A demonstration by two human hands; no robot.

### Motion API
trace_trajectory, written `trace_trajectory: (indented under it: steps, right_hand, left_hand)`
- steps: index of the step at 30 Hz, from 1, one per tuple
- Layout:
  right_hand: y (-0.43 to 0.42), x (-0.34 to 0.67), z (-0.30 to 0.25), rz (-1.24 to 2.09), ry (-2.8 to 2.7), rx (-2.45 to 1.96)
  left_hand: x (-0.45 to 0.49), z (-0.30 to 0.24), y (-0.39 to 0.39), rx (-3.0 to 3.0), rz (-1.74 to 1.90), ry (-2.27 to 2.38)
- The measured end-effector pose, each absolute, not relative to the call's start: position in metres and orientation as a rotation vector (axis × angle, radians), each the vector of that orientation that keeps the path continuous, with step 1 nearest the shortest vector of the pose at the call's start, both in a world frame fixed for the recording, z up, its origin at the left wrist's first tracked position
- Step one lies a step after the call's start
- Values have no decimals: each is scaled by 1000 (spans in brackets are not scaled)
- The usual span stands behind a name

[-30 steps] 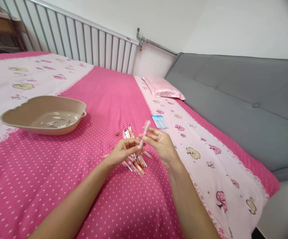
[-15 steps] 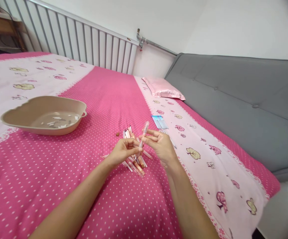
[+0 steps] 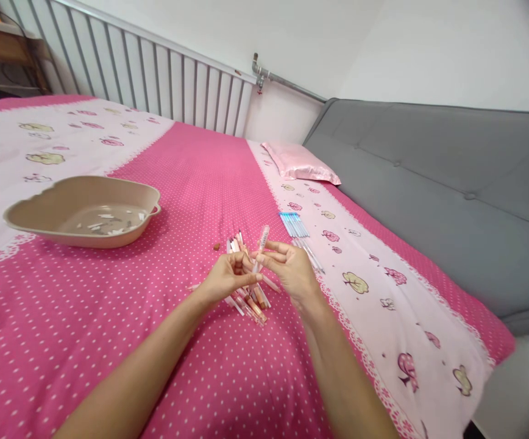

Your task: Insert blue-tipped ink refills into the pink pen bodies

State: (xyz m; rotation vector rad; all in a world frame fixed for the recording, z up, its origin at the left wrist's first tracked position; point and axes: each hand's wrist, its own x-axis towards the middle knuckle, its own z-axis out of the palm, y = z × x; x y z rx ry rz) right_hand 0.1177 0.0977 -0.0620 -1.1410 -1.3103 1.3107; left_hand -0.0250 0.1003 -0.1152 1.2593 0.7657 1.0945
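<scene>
Both my hands meet over the pink dotted bedspread point(image 3: 109, 317). My right hand point(image 3: 292, 271) pinches a clear pen barrel point(image 3: 261, 239) that points up and away from me. My left hand point(image 3: 228, 277) is closed with its fingertips at the barrel's lower end. Under my hands lies a pile of pink and white pens point(image 3: 248, 296). A row of blue-tipped refills point(image 3: 294, 224) lies just beyond my right hand on the pale strip of the cover.
A beige scalloped tray point(image 3: 40, 210) with small white scraps stands at the left. A tiny brown bit point(image 3: 216, 246) lies near the pens. A pink pillow point(image 3: 298, 163) lies at the far end, a grey sofa back point(image 3: 429, 183) at the right, a white radiator point(image 3: 155, 79) behind.
The barrel has tilted a little lower and to the left, and both hands have drawn slightly closer together. Nothing else has moved.
</scene>
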Motion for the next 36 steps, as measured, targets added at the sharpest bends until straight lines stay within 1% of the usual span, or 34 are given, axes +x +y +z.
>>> trace_trajectory:
  steps: [12, 22, 32, 36]
  right_hand:
    - [98, 116, -62, 1285, -1299, -1150]
    - [98, 114, -66, 1323, -1312, -1063]
    - [98, 110, -69, 1392, -1274, -1024]
    - [99, 111, -69, 1338, -1323, -1053]
  left_hand:
    - [-25, -117, 102, 1282, 1109, 786]
    - [-24, -117, 102, 1284, 1138, 794]
    - [-22, -119, 104, 1160, 1193, 791]
    - [-22, -120, 104, 1221, 1173, 808]
